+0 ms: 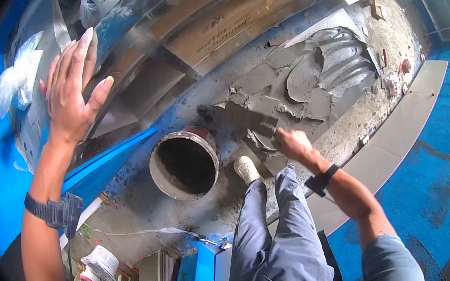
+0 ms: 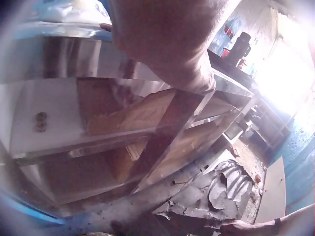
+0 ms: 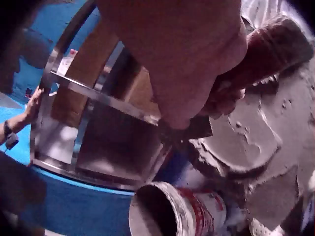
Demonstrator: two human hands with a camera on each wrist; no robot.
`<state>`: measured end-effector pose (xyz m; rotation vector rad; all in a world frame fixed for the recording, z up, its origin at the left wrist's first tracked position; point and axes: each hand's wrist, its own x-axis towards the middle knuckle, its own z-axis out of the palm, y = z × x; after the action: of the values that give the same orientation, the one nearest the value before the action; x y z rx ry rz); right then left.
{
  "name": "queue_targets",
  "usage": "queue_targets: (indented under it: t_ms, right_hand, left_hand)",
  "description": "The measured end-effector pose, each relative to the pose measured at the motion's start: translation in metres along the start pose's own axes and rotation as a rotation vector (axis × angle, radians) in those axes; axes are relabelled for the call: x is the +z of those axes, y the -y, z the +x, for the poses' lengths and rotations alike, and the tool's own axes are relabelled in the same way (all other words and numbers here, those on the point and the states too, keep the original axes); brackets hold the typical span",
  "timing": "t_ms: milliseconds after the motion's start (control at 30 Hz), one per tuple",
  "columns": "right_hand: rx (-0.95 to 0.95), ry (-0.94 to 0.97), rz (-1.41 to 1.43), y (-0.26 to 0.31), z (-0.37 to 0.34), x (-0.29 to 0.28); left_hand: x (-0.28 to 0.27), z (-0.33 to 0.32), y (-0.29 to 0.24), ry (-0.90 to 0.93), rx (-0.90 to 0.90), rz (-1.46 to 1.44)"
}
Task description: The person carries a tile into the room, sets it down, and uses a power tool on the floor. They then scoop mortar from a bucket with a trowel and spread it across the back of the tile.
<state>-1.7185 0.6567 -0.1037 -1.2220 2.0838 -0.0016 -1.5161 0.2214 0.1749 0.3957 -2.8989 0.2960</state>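
Faint print on the cardboard (image 1: pixel 246 24), between 12 and 1 o'clock in the head view, seems to begin "water"; the rest is unclear. The bucket (image 1: pixel 170 176) near 8 o'clock has a red-and-white label (image 3: pixel 202 211), too blurred to read. A narrow floor strip separates its round rim from the ridged, wet grey mortar (image 1: pixel 308 81) at 2 o'clock. There, the right hand (image 1: pixel 293 144) grips the trowel (image 3: pixel 270 49) by its reddish-brown handle. At 10 o'clock, the left hand (image 1: pixel 73 86) lies fingers extended by the steel worktop (image 1: pixel 128 28); I cannot tell whether they touch.
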Motion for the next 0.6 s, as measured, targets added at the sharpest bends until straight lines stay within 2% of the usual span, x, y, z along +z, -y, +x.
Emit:
queue_targets:
  t_ms: [100,167,233,267,300,367,433,467,533,567,600]
  right_hand:
    - [-0.049,-0.025,-0.010,-0.016,-0.001,0.036]
    - [0.003,-0.285,-0.028,-0.053,0.008,0.040]
    - [0.073,-0.344,-0.038,-0.098,0.018,0.031]
    - [0.199,-0.263,-0.043,-0.105,0.017,0.007]
    - [0.250,-0.409,0.059,-0.111,0.016,-0.003]
    - [0.366,-0.395,0.439,-0.129,0.027,-0.005]
    - [0.468,-0.243,1.165,-0.115,0.033,0.003]
    - [0.416,-0.248,1.362,-0.096,0.035,0.014]
    - [0.464,-0.016,1.475,-0.045,0.034,0.011]
    - [0.379,0.043,1.473,-0.037,0.036,0.030]
    - [0.401,0.074,1.453,-0.021,0.032,0.036]
  left_hand:
    - [0.002,0.002,-0.001,-0.012,0.021,-0.008]
    - [0.001,0.003,-0.002,0.004,0.026,0.030]
    - [0.003,0.001,0.000,0.017,0.022,0.023]
    - [0.003,0.002,0.000,0.035,0.003,0.024]
    - [0.002,0.001,0.000,0.052,-0.018,0.024]
    - [0.002,-0.001,-0.002,0.044,-0.021,0.043]
    - [0.001,0.001,-0.004,0.013,0.002,0.038]
    - [0.001,0.002,-0.004,-0.004,0.005,0.030]
    - [0.000,0.002,-0.005,-0.002,-0.007,0.034]
    - [0.000,0.002,-0.005,0.001,-0.012,0.024]
    - [0.000,0.002,-0.005,-0.005,-0.009,0.023]
